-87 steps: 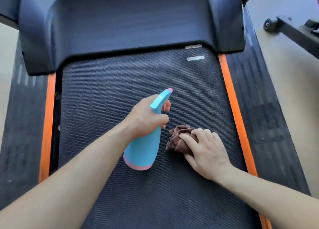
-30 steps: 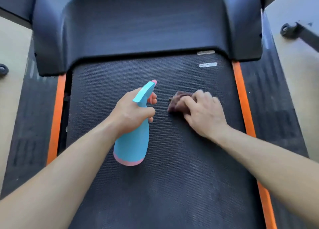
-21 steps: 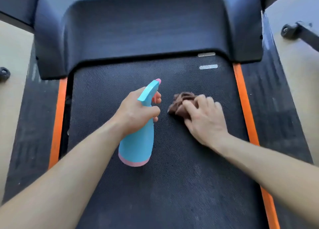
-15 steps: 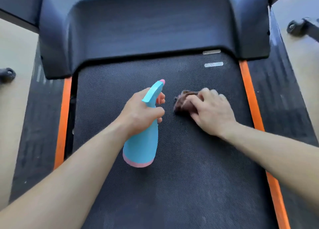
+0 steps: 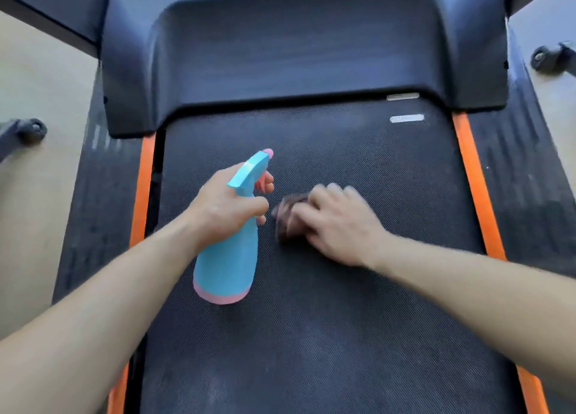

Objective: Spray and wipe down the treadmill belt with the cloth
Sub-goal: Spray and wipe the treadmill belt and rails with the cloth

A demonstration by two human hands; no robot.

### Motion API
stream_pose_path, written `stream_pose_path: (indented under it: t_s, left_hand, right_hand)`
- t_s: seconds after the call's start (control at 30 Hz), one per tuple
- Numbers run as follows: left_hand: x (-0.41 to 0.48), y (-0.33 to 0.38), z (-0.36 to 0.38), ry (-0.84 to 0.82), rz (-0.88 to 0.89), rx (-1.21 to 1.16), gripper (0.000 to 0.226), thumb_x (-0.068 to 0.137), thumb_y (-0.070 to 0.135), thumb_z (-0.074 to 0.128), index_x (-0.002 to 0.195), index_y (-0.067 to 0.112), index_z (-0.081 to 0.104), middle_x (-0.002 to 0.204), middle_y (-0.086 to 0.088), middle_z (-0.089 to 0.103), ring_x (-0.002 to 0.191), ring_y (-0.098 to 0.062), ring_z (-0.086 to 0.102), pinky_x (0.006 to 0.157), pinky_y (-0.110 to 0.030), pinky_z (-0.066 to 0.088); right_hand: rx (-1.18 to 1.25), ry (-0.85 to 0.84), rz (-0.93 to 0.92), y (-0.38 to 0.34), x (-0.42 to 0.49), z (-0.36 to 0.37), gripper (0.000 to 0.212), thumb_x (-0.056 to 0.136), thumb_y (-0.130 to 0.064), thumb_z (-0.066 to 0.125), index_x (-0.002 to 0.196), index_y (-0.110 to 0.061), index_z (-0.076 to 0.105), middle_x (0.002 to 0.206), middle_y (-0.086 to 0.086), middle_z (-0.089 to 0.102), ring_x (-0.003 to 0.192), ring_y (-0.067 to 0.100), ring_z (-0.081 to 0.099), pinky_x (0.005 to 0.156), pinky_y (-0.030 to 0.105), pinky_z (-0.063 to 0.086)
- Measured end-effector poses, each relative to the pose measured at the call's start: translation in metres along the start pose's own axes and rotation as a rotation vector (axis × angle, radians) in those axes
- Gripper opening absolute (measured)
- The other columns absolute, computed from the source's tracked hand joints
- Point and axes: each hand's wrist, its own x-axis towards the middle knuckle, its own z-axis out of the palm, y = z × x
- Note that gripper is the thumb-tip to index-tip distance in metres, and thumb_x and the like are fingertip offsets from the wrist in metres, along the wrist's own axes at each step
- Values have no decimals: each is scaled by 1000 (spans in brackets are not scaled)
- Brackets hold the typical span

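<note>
Brown cloth (image 5: 288, 214), bunched and blurred, sits on the treadmill belt (image 5: 343, 335) under the right hand (image 5: 338, 223), whose bent fingers clasp it and press it down. Just to its left, the left hand (image 5: 224, 207) grips the blue spray bottle (image 5: 230, 257) by the neck. The nozzle points up the belt's length, so I'd say the cloth hand is nearer the stretch ahead.

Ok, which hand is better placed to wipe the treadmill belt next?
The right hand: it holds the brown cloth down on the belt. The left hand is occupied, gripping the blue spray bottle.
</note>
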Motion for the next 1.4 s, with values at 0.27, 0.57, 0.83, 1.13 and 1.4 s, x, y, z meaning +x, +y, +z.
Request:
stream_pose_path:
  t_s: [0.27,0.57,0.83,1.13,1.4]
  left_hand:
    - [-18,-5,20,-84,18,22,49,66,19,63,113,31,69,110,10,72,66,-11,73,74,-25,53]
    - [-15,29,83,-232,88,91,31,75,15,69,105,24,69,106,9,73,68,-15,76,69,-21,50]
    - [9,68,118,-228,143,140,43,64,23,65,107,23,70,104,4,78,71,-16,77,78,-31,57]
    - [21,74,119,-231,103,51,42,64,19,66,106,19,70,108,6,75,66,-16,76,75,-28,56]
    - [36,67,119,-270,108,24,27,78,1,69,101,15,70,107,2,77,61,-10,72,62,-19,53]
  right_hand:
    - [-71,97,641,81,13,-14,35,87,-46,55,115,-24,58,114,16,53,99,39,52,78,47,43]
    - [-93,20,345,47,-146,-13,45,77,-43,69,118,-26,63,102,10,55,86,33,51,70,43,41]
    - [-217,9,766,106,-72,-29,29,91,-43,58,106,-18,60,108,15,57,96,37,55,76,45,42]
    - [-213,27,777,49,-143,-22,48,96,-53,37,111,-15,62,98,14,55,84,34,51,66,43,41]
    - [-328,129,851,74,-110,-13,36,90,-51,66,96,-15,65,95,12,58,80,32,55,63,39,40]
